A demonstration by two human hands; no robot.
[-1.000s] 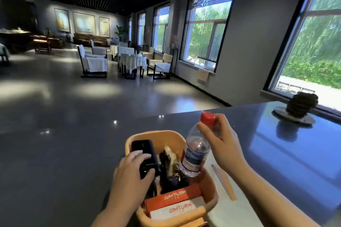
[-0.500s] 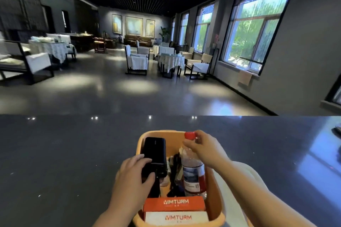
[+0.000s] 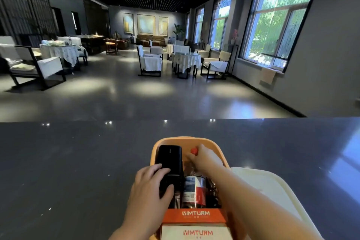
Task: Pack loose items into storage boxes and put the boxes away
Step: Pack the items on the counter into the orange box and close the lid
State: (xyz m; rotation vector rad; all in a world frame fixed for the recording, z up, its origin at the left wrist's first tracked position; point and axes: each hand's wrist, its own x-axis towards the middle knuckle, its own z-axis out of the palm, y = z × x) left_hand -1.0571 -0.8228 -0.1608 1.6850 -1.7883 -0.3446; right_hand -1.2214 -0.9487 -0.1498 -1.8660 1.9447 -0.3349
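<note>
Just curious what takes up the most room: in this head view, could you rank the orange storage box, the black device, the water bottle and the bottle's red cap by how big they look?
1. orange storage box
2. black device and water bottle: look alike, both partly hidden by hands, so unranked
3. red cap

Glossy dark countertop (image 3: 78,161) — smooth matt plastic box (image 3: 171,140), clear plastic bottle (image 3: 193,191), glossy black case (image 3: 169,157).

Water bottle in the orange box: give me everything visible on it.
The water bottle is clear plastic with a red cap and a white, blue and red label. It lies lowered into the orange box, cap toward the far wall, beside the black device. The right hand grips its neck; liquid level cannot be told.
</note>
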